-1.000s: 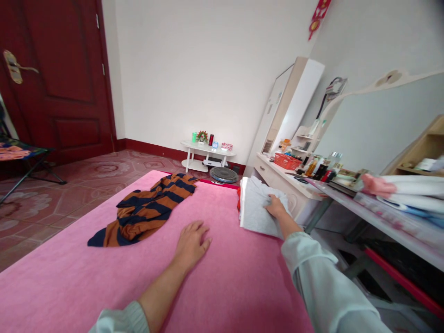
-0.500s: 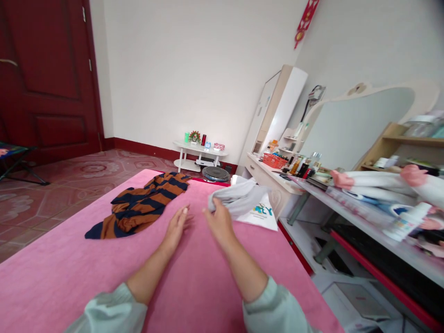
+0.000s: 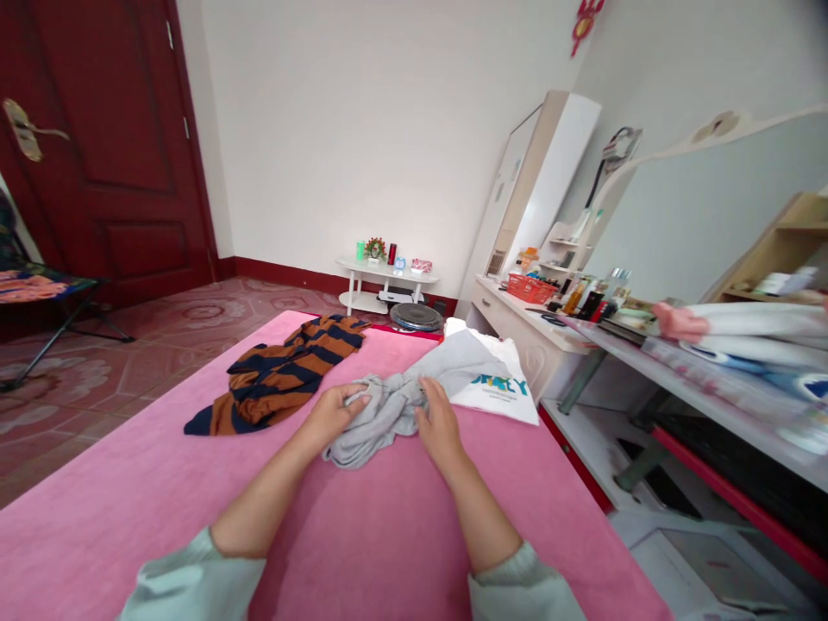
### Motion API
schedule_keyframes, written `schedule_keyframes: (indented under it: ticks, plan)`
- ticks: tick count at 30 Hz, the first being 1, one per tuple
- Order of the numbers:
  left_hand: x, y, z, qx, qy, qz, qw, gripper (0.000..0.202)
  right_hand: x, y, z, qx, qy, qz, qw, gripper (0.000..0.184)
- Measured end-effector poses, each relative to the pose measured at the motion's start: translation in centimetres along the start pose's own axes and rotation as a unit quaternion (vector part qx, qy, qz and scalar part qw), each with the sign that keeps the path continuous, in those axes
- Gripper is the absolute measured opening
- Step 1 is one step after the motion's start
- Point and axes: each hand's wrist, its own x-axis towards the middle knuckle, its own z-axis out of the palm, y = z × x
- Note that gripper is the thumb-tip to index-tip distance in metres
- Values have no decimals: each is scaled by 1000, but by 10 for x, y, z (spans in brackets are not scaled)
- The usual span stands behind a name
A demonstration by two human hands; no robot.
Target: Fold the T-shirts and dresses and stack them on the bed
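A crumpled grey garment lies on the pink bed cover between my hands, one end trailing over the white printed shirt. My left hand is closed on its left side, thumb on top of the folds. Gripping its right side is my right hand, the fingers curled into the cloth. The fingertips are partly hidden in the fabric. To the left of the grey garment, an orange and navy striped garment rests loosely bunched.
A dressing table with bottles and a red basket stands at the right, beside a cluttered glass-topped desk. A low white table is against the far wall. A folding chair stands left, near the dark red door.
The grey garment has come off most of the white shirt, toward me and left, to lie between my hands. My left hand, empty before, now grips it too. The view has turned slightly left.
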Motion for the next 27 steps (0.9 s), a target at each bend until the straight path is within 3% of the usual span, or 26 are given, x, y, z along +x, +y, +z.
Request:
schedule_keyframes:
  ticks: [2, 3, 5, 7, 10, 12, 14, 15, 17, 18, 19, 20, 21, 23, 25, 27]
  plan:
    - [-1, 23, -5, -80, 4, 3, 997, 39, -3, 18, -2, -10, -43, 33, 998, 63]
    - [-2, 34, -11, -118, 46, 13, 992, 41, -5, 23, -4, -23, -73, 54, 996, 61]
    - [-2, 50, -30, -178, 181, 50, 966, 42, -6, 24, -9, -56, -130, 85, 986, 40]
    - [-3, 58, -55, -201, 339, 93, 914, 36, -4, 17, -16, -62, -169, 90, 980, 12]
    - [-7, 56, -90, -132, 525, 131, 830, 22, 2, -6, -31, 20, -182, 76, 980, 13]
    - [-12, 52, -106, -47, 611, 151, 775, 22, 5, -24, -41, 95, -210, 64, 971, 14]
    - [-17, 49, -113, 41, 648, 161, 743, 30, 3, -42, -49, 166, -311, 54, 934, 13]
    - [-18, 48, -114, 79, 650, 162, 738, 32, 1, -50, -53, 195, -382, 52, 902, 13]
    - [-16, 47, -108, 112, 610, 156, 769, 31, -3, -63, -58, 232, -506, 57, 829, 16]
    - [-13, 46, -103, 104, 565, 151, 804, 29, -4, -66, -60, 239, -546, 60, 801, 18]
    - [-9, 45, -97, 84, 503, 142, 848, 27, -5, -68, -61, 239, -567, 59, 786, 20]
    - [-5, 43, -89, 62, 423, 126, 895, 26, -5, -67, -60, 234, -565, 56, 789, 22]
    - [-2, 40, -80, 51, 335, 105, 935, 27, -4, -63, -59, 223, -538, 54, 811, 22]
    - [3, 34, -62, 95, 186, 68, 976, 28, -2, -49, -54, 163, -412, 50, 895, 21]
    - [3, 24, -46, 206, 82, 56, 974, 29, -1, -28, -46, 48, -247, 43, 967, 26]
    - [-1, 13, -35, 309, -5, 45, 950, 39, -3, -6, -36, -61, -151, 31, 986, 43]
